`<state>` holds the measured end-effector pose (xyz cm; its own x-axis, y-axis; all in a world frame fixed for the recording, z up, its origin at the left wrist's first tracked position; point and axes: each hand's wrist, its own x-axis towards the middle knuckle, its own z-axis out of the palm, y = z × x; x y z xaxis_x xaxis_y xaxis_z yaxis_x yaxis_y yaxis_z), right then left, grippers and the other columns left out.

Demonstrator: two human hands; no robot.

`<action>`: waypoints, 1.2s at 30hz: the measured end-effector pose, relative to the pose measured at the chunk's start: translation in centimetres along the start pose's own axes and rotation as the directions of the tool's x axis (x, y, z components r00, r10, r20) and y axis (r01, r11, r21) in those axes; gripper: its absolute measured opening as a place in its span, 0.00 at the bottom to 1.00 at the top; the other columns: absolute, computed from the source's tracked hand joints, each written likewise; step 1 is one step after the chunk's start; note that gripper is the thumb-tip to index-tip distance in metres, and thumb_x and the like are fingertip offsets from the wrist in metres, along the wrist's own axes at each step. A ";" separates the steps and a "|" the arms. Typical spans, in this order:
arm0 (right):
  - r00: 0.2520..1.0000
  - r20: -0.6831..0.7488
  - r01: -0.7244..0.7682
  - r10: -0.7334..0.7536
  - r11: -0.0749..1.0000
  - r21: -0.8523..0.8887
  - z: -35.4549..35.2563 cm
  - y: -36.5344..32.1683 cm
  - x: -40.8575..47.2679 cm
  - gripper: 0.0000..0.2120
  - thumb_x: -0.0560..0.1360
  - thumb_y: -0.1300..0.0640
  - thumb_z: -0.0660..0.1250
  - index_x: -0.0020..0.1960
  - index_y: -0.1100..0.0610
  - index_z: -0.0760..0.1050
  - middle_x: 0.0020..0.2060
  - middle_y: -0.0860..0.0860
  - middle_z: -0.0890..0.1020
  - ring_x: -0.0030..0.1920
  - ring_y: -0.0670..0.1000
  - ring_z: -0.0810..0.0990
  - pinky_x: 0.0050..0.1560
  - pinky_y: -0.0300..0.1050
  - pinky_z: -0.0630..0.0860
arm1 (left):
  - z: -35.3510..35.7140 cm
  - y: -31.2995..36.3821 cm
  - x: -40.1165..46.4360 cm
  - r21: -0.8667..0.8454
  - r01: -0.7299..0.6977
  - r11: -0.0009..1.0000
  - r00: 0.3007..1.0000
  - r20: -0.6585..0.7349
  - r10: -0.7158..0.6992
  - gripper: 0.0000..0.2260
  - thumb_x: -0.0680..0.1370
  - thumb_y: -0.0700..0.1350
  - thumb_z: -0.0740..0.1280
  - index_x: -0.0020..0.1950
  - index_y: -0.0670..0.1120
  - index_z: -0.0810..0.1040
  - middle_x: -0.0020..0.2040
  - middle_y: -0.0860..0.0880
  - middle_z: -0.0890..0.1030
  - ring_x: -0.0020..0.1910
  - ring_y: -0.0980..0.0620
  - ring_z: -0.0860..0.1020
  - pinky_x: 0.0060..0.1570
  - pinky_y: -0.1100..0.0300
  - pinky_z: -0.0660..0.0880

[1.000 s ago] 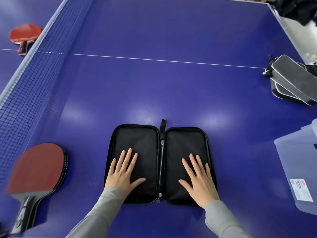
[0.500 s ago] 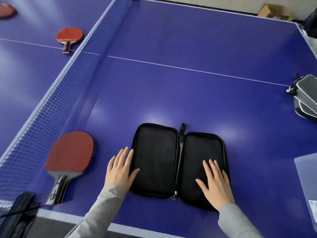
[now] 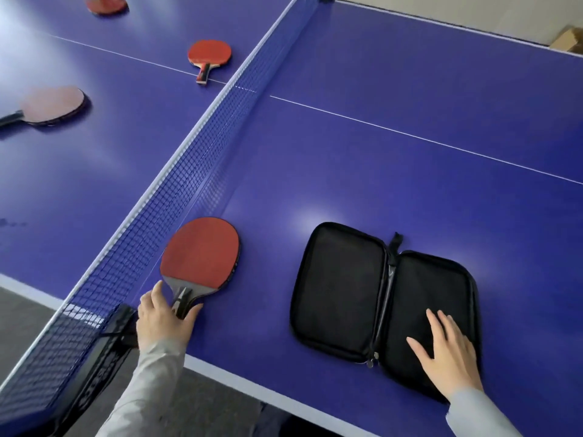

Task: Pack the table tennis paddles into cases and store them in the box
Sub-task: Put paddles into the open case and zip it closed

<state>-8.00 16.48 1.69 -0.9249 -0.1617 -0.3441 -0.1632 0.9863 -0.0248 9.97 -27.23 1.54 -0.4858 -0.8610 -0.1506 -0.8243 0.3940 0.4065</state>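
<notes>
A black paddle case (image 3: 344, 288) lies unzipped and spread flat on the blue table (image 3: 378, 171). My right hand (image 3: 448, 357) rests flat on its right half with fingers straight. A red paddle (image 3: 202, 253) lies beside the net to the left of the case, handle toward me. My left hand (image 3: 162, 320) covers that handle, with the thumb on one side and the fingers on the other; the handle is mostly hidden under the hand. No box shows in this view.
The net (image 3: 189, 152) runs diagonally from the near left clamp (image 3: 116, 326) to the far edge. Beyond it lie three more red paddles (image 3: 209, 53) (image 3: 53, 104) (image 3: 105, 3). The table's near edge passes just under my left wrist. A cardboard box (image 3: 566, 42) sits on the floor far right.
My left hand left the case and moved left to the near paddle's handle. The view swung left, so the grey cases and the clear box at right dropped out. My right hand stayed on the case.
</notes>
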 end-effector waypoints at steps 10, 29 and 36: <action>0.999 -0.002 -0.053 0.053 0.999 -0.003 -0.9 -1.0 0.0 0.34 0.77 0.40 0.59 0.77 0.53 0.54 0.76 0.52 0.58 0.77 0.52 0.53 0.73 0.52 0.57 | 1.7 -1.0 1.6 -0.159 0.132 0.978 0.991 0.041 -0.127 0.19 0.68 0.43 0.75 0.54 0.37 0.75 0.52 0.38 0.78 0.57 0.37 0.72 0.59 0.46 0.68; 0.997 -0.007 -0.078 0.078 0.997 -0.025 -0.4 -1.3 -0.6 0.34 0.78 0.39 0.58 0.77 0.54 0.53 0.76 0.53 0.57 0.77 0.53 0.54 0.72 0.49 0.61 | 1.3 2.4 0.2 -0.297 0.202 0.933 0.979 0.035 -0.201 0.13 0.68 0.49 0.76 0.45 0.44 0.78 0.41 0.48 0.77 0.47 0.39 0.78 0.50 0.49 0.72; 0.990 -0.042 -0.131 0.132 0.991 0.032 -1.2 0.6 -1.4 0.34 0.78 0.39 0.56 0.77 0.53 0.52 0.77 0.53 0.57 0.77 0.53 0.54 0.72 0.50 0.61 | 2.7 8.6 -3.1 -0.378 0.103 0.920 0.990 0.124 -0.060 0.11 0.67 0.49 0.75 0.42 0.48 0.76 0.40 0.50 0.78 0.41 0.49 0.74 0.48 0.54 0.72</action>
<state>-7.24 17.25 3.30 -0.9519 -0.0314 -0.3048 -0.0300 0.9995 -0.0094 3.57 -20.34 3.09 -0.4681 -0.8363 -0.2855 -0.6984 0.1522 0.6994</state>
